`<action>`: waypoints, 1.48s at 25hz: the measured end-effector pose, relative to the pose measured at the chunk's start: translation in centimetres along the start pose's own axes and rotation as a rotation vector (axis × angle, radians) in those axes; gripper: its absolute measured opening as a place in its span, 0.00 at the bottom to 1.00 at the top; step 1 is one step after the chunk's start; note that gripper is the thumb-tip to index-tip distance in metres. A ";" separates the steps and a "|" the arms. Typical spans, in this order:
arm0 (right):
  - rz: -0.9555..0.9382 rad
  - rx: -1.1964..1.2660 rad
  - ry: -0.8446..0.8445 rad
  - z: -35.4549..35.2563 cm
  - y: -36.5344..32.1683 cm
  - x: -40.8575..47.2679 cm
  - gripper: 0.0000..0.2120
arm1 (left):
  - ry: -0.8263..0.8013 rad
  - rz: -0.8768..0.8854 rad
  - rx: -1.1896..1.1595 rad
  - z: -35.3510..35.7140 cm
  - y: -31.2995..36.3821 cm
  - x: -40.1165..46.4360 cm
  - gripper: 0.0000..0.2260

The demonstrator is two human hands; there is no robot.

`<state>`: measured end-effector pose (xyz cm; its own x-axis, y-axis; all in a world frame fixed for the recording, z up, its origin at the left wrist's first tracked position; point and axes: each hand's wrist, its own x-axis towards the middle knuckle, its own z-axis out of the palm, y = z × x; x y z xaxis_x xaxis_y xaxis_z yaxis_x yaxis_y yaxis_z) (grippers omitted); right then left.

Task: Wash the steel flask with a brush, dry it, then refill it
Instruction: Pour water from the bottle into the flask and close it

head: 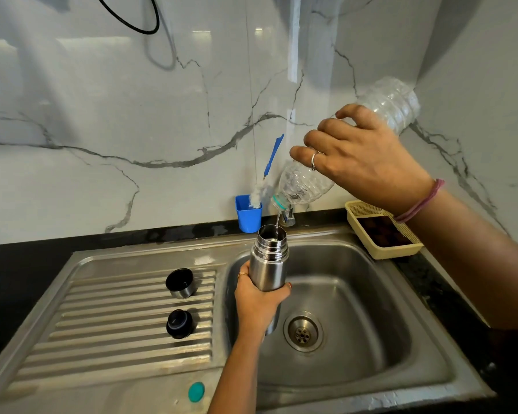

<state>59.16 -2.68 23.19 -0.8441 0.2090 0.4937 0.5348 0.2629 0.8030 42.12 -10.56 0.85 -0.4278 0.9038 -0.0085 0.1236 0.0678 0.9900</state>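
A: Head view, entry one, step in hand: refill. Left hand (pixel 256 297) curled round the steel flask (pixel 268 264), held upright over the sink (pixel 401 339) basin, mouth uncovered. Right hand (pixel 362 156) wrapped round a clear plastic bottle (pixel 305 183), tipped neck-down; a thin stream falls into the flask mouth.

B: Next move, by your reckoning?

A: Likely level the bottle once the flask fills, set it aside, then fit the stopper and cup. Keep the stream centred; the mouth is narrow.

B: Count?

A: One flask. One bottle. One steel cup-lid (pixel 180 283) and one black stopper (pixel 180 323), both on the drainboard, apart. One bottle brush (pixel 266 171) standing in one blue holder (pixel 248 216). One teal cap (pixel 196 392) by the front rim. One yellow basket (pixel 385 231) on the counter (pixel 18 264).
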 end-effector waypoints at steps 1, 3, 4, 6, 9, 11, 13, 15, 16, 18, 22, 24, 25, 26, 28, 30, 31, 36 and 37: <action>0.001 0.003 0.004 0.1 0.0 0.1 0.20 | -0.001 0.002 0.000 0.0 0.0 0.1 0.31; 0.004 0.014 0.008 0.3 -0.1 0.2 0.20 | -0.002 0.004 -0.002 -0.2 0.0 0.2 0.31; 0.010 0.023 0.008 0.4 -0.3 0.2 0.20 | -0.002 0.004 -0.003 -0.3 0.1 0.3 0.31; 0.034 0.054 0.004 0.8 -0.8 0.2 0.20 | -0.004 0.002 -0.005 -0.5 0.2 0.3 0.30; 0.105 0.137 -0.012 1.5 -2.0 0.0 0.17 | -0.009 0.005 -0.014 -0.9 0.6 0.4 0.30; 0.165 0.197 -0.020 2.0 -2.9 -0.2 0.18 | -0.009 0.009 -0.017 -1.4 0.9 0.5 0.29; 0.224 0.257 -0.048 2.7 -4.3 -0.1 0.20 | -0.004 0.005 -0.026 -2.1 1.0 0.7 0.29; 0.287 0.309 -0.075 3.4 -5.6 -0.2 0.22 | 0.002 -0.002 -0.036 -3.0 1.2 0.8 0.29; 0.318 0.344 -0.086 3.6 -6.3 -0.1 0.23 | 0.007 -0.003 -0.033 -3.6 1.3 1.0 0.28; 0.375 0.434 -0.110 3.9 -7.7 0.2 0.25 | 0.012 -0.003 -0.028 -4.8 1.6 1.2 0.28; 0.505 0.593 -0.141 3.7 -10.3 1.5 0.29 | 0.012 0.005 -0.037 -7.3 2.3 1.8 0.27; 0.555 0.684 -0.171 3.3 -11.8 2.5 0.29 | 0.028 0.013 -0.032 -8.8 2.5 2.3 0.27; 0.587 0.740 -0.187 3.1 -12.4 3.0 0.29 | 0.037 0.018 -0.038 -9.5 2.6 2.6 0.26; 0.625 0.794 -0.199 2.8 -13.0 3.5 0.29 | 0.047 0.017 -0.043 -10.3 2.7 2.8 0.26; 0.699 0.879 -0.211 2.3 -14.0 4.4 0.30 | 0.052 0.008 -0.050 -12.0 3.0 3.2 0.27; 0.764 0.941 -0.229 1.9 -15.1 5.2 0.31 | 0.054 0.008 -0.055 -13.8 3.1 3.7 0.27; 0.795 0.969 -0.244 1.8 -15.8 5.6 0.31 | 0.062 0.011 -0.057 -14.9 3.0 4.0 0.27; 0.848 1.030 -0.317 1.9 -19.1 6.9 0.35 | 0.117 -0.001 -0.067 -20.1 2.4 5.7 0.28; 0.859 1.047 -0.326 2.0 -19.7 7.2 0.35 | 0.125 0.001 -0.070 -21.0 2.2 6.1 0.28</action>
<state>42.64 -4.50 10.22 -0.2716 0.8322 0.4834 0.7768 0.4861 -0.4004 21.00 -13.77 5.91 -0.5363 0.8440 0.0057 0.0629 0.0332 0.9975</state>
